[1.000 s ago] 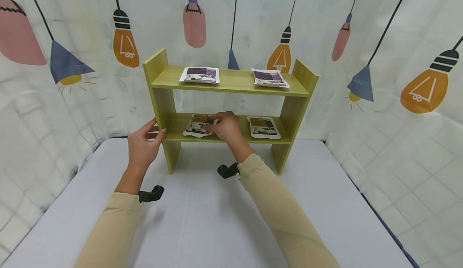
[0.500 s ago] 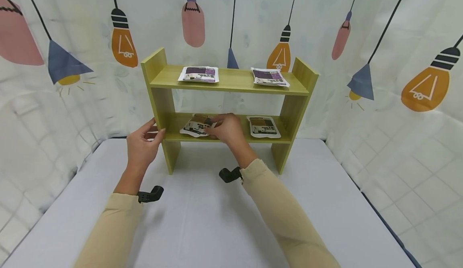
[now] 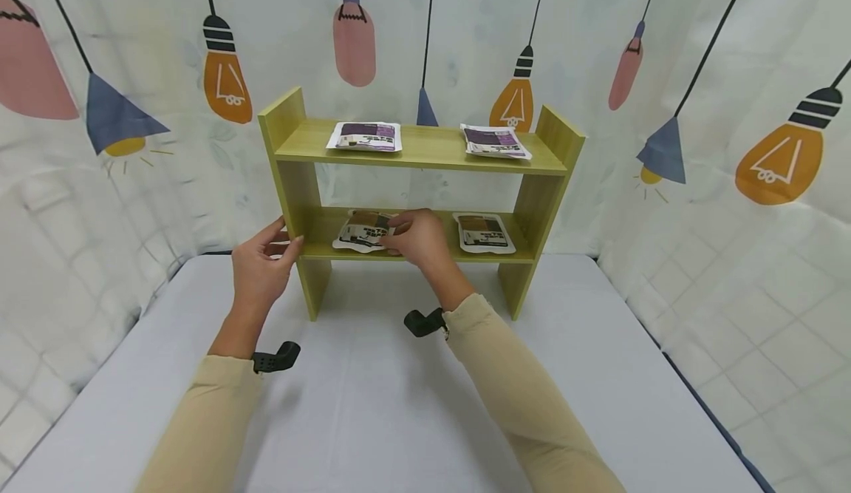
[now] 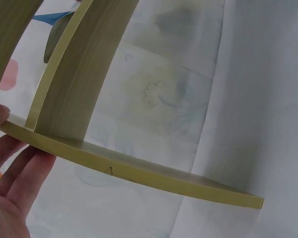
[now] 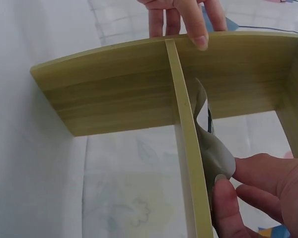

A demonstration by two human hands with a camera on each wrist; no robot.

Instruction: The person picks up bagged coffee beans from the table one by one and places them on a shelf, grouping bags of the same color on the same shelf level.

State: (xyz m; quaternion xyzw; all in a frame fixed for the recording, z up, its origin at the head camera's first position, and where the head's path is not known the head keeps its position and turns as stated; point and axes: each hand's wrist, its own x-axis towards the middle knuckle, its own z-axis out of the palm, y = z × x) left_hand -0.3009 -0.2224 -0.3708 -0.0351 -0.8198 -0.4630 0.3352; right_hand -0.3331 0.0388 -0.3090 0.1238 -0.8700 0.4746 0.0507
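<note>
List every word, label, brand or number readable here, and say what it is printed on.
Nothing reads clearly.
Pouch pinched by the right hand, lower shelf left: bold dark print, too blurred to read.
Lower shelf right pouch: dark print, too small to read.
Upper shelf left pouch: purple label, lettering unreadable.
Upper shelf right pouch: purple label, lettering unreadable.
Wooden shelf and lightbulb-patterned backdrop: no text.

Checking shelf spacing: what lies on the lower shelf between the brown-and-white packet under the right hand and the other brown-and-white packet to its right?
Only the right hand, gripping the left brown-and-white packet; beyond it, bare green wooden shelf up to the right packet, per the head view.
</note>
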